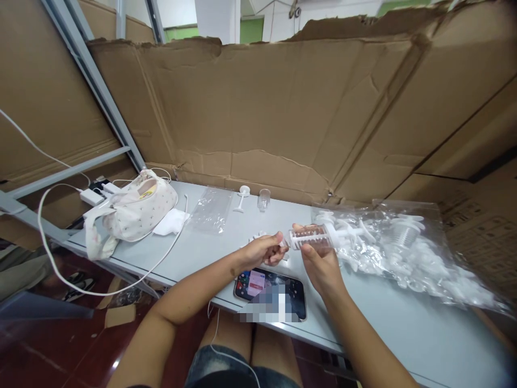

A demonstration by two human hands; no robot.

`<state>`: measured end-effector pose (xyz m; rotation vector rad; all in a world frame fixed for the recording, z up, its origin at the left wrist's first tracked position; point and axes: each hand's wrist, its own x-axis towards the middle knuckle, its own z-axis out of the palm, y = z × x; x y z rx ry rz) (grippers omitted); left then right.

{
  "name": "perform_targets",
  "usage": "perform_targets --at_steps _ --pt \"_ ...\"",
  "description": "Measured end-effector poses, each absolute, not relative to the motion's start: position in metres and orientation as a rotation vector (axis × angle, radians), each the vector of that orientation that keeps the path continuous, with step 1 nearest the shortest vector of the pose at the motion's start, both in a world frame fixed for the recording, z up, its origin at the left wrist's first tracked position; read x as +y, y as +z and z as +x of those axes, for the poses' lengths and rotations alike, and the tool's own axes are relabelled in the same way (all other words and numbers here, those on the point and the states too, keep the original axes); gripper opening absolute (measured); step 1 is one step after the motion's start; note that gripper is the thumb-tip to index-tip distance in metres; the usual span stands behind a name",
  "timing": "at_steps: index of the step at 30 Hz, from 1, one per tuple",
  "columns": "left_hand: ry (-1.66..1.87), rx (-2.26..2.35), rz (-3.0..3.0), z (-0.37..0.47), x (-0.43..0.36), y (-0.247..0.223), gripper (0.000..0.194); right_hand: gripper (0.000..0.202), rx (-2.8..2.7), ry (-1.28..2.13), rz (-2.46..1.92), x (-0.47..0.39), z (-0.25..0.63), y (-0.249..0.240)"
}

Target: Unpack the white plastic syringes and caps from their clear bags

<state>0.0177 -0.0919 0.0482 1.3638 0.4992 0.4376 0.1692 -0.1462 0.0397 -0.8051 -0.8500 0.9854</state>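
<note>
My right hand (323,264) is wrapped around a clear plastic syringe-like press (310,237) with a ribbed barrel. Its white plunger points to the right, towards the bags. At the opposite end, my left hand (262,250) is closed, thumb and fingertips pinched together beside the barrel's tip. Something small and clear may sit in that pinch, but I cannot make it out. A few small white pieces, partly hidden by my left hand, lie on the table behind it. Below both hands is a phone (270,291) with a lit screen.
On the grey table (226,253) stand a white plunger (241,199) and a clear ribbed barrel (264,199), beside a flat plastic bag (212,210). Clear bags of white parts (404,248) spread over the right. A fabric pouch (139,207), tissue and white cable occupy the left. Cardboard (258,102) walls the back.
</note>
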Motion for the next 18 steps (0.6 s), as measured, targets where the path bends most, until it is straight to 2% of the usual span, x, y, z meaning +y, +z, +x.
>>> perform_targets --at_steps 3,6,10,15,18 --pt "0.309 0.468 1.233 0.017 -0.089 0.048 0.057 0.045 -0.877 1.012 -0.770 -0.148 0.170 0.038" --pt "0.500 0.550 1.388 0.015 -0.086 0.045 0.061 0.042 -0.895 1.019 -0.768 -0.147 0.171 0.037" --pt "0.833 0.677 1.673 0.011 -0.086 0.043 0.049 0.041 -0.861 1.019 -0.802 -0.145 0.170 0.035" --pt "0.947 0.892 2.357 0.006 -0.090 0.045 0.033 0.042 -0.827 1.035 -0.838 -0.145 0.169 0.033" --pt "0.910 0.879 2.413 0.005 -0.091 0.045 0.041 0.041 -0.819 1.066 -0.851 -0.145 0.169 0.032"
